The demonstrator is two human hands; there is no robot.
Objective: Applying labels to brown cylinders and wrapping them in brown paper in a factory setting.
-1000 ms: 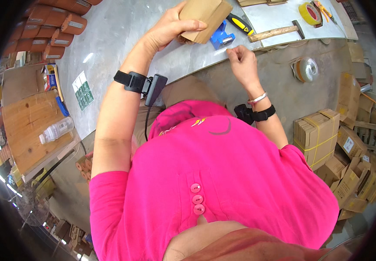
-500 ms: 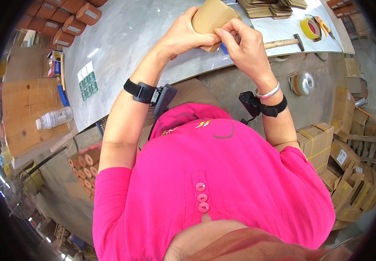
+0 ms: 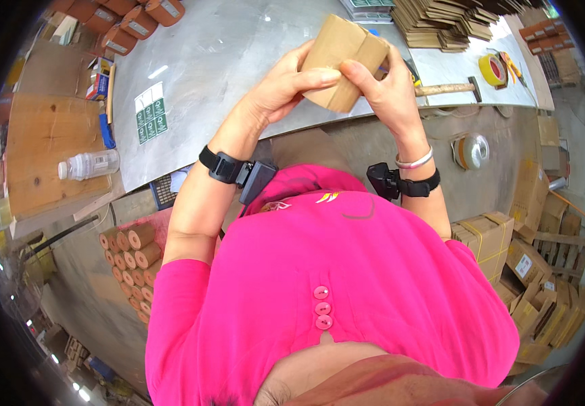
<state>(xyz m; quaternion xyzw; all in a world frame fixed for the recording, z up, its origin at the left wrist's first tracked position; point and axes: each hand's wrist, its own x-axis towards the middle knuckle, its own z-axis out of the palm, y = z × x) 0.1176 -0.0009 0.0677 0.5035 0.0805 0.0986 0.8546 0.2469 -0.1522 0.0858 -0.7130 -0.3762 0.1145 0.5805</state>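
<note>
Over the front edge of the grey table (image 3: 218, 74), I hold up a small brown cardboard box (image 3: 338, 49) between both hands. A flap or seam runs along its upper face. My left hand (image 3: 284, 82) is wrapped round the box's left side, its thumb lying across the near part. From the right, my right hand (image 3: 395, 88) grips it, with the thumb pressed at the seam and the fingers behind, partly hidden. The box is tilted, and its inside does not show. A hammer (image 3: 441, 89) lies on the table just right of my right hand.
Flat brown cardboard pieces (image 3: 428, 30) are stacked at the back right, near a yellow tape roll (image 3: 492, 70). Green-and-white labels (image 3: 150, 122) lie on the table's left. A clear bottle (image 3: 89, 165) lies on a wooden board (image 3: 42, 145). Reddish-brown rolls (image 3: 165, 11) stand at the back left.
The box has turned, and its seamed face now shows. My right hand has shifted from pinching its near corner to gripping its right side. The view has shifted slightly.
</note>
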